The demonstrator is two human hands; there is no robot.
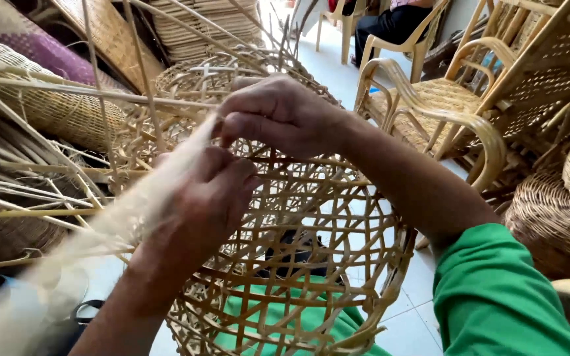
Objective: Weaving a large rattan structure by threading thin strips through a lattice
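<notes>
An open-weave cane basket (pixel 311 217) lies on its side across my lap, its rim toward me. My right hand (pixel 278 115) pinches a pale cane strip (pixel 166 178) at the basket's upper edge. My left hand (pixel 209 198) is closed on the basket's weave just below, with the same blurred strip running past it toward the lower left. My green sleeve (pixel 496 296) covers the right forearm. Where the strip enters the weave is hidden by my fingers.
Loose cane strips (pixel 47 171) and woven baskets (pixel 54 112) crowd the left. Cane chairs (pixel 443 99) and more baskets (pixel 555 217) stand at the right. A seated person (pixel 390 20) is at the back. White floor tiles (pixel 410 310) show below.
</notes>
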